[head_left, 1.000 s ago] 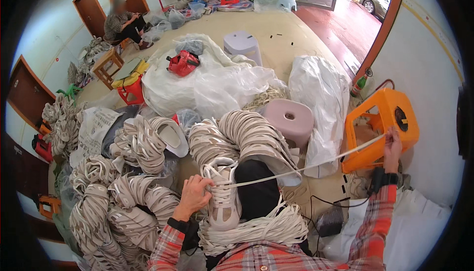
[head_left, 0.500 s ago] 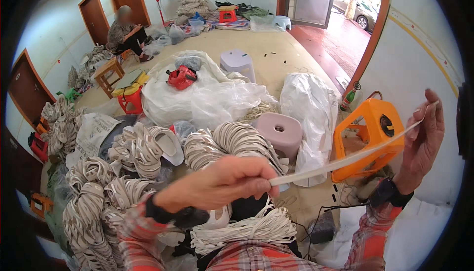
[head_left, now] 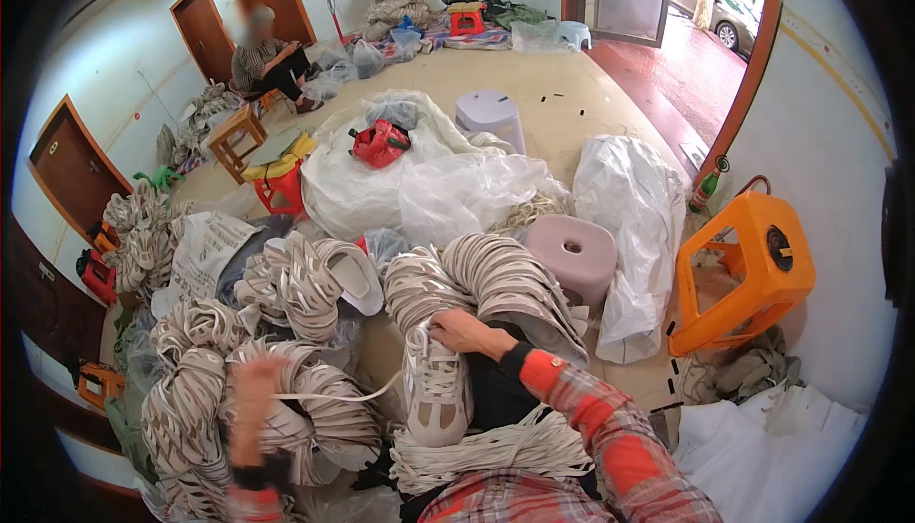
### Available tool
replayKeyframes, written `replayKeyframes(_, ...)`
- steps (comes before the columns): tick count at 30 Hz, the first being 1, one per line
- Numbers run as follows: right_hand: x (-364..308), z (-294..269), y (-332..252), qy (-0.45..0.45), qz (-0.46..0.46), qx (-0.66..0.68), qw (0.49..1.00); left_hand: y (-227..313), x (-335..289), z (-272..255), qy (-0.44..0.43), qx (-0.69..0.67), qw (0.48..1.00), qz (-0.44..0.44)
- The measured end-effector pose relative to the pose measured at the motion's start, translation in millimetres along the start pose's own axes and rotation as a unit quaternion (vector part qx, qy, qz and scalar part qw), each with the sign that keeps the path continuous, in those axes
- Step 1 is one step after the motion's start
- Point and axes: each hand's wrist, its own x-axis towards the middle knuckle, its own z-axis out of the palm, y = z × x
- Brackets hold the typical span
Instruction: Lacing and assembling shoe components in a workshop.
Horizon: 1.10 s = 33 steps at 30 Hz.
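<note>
The beige sneaker (head_left: 437, 392) rests toe-down on the lap, between bundles of white laces (head_left: 505, 285). The right hand (head_left: 464, 331) grips its collar, steadying it for lacing. The left hand (head_left: 250, 392), motion-blurred, pinches a white lace (head_left: 335, 395) running to the eyelets, drawing it taut. Half a second ago the lace stretched toward the orange stool (head_left: 745, 275), in the right hand.

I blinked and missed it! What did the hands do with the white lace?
The right hand swung in from the orange stool onto the shoe. The left hand left the shoe and pulled the lace out leftward. The shoe stayed on the lap.
</note>
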Motion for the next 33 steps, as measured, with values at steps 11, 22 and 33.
replayKeyframes(11, -11, -18, 18, -0.089, -0.016, 0.080, 0.993, 32, 35, 194, -0.082, 0.083, 0.935, 0.334)
replayKeyframes(22, -17, -32, 4, -0.055, 0.063, 0.256, 0.963, 38, 16, 195, -0.083, -0.066, 0.991, 0.083)
replayKeyframes(33, -53, -11, -29, 0.078, -0.065, -0.049, 0.994, 43, 5, 209, 0.021, 0.023, 0.994, 0.104)
